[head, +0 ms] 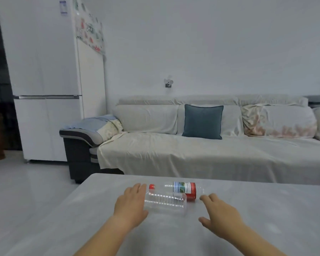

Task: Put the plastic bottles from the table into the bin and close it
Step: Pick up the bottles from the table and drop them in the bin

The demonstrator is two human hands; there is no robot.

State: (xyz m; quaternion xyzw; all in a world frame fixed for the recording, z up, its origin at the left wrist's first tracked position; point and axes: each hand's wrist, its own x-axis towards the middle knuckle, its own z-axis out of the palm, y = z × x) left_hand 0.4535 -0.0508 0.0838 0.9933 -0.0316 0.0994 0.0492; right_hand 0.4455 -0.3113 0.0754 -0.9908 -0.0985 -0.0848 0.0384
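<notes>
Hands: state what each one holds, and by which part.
Nothing held. Left hand lies open against the clear bottle; right hand is open beside it.

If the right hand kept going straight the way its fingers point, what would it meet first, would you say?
Probably the labelled bottle: the right hand is open, its fingers aimed at that bottle's red-wrapped end. The clear bottle lies just left of that line. Depth is hard to judge.

Clear glossy plastic bottles (164, 203), matt table (266, 209)
</notes>
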